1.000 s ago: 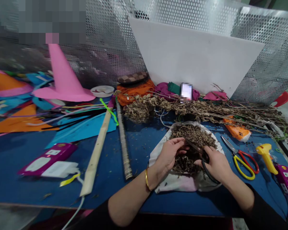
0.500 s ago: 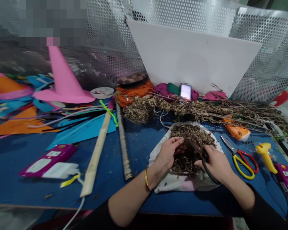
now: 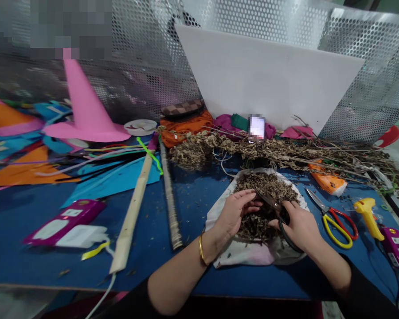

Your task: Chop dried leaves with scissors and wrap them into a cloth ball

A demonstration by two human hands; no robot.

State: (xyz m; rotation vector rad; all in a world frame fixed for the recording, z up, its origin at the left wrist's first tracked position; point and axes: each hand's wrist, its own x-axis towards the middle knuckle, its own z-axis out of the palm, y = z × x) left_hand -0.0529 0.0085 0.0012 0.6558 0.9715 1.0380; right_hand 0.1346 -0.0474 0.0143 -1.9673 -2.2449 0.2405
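Observation:
My right hand (image 3: 300, 225) is closed round the black handles of a pair of dark scissors (image 3: 267, 200), whose blades point up and left. At the blade tips, the thumb and fingers of my left hand (image 3: 234, 213) are pinched together. What they hold is too small to make out. Both hands are over a heap of dry, crumbled brown plant bits (image 3: 269, 184). The heap lies on a white cloth (image 3: 219, 208) with a pink patch near its front edge. A gold bangle circles my left wrist.
Right of the cloth lie scissors with red and yellow handles (image 3: 335, 227), an orange packet (image 3: 327, 178) and a yellow glue gun (image 3: 369, 217). Dried stalks (image 3: 286, 153) stretch behind. Leftward are two sticks, a purple power strip (image 3: 64, 221) and a pink paper hat (image 3: 86, 106).
The scissor blades look slightly more apart, and the lower fingers of my left hand show more. Both hands stay over the heap. The view has shifted a little.

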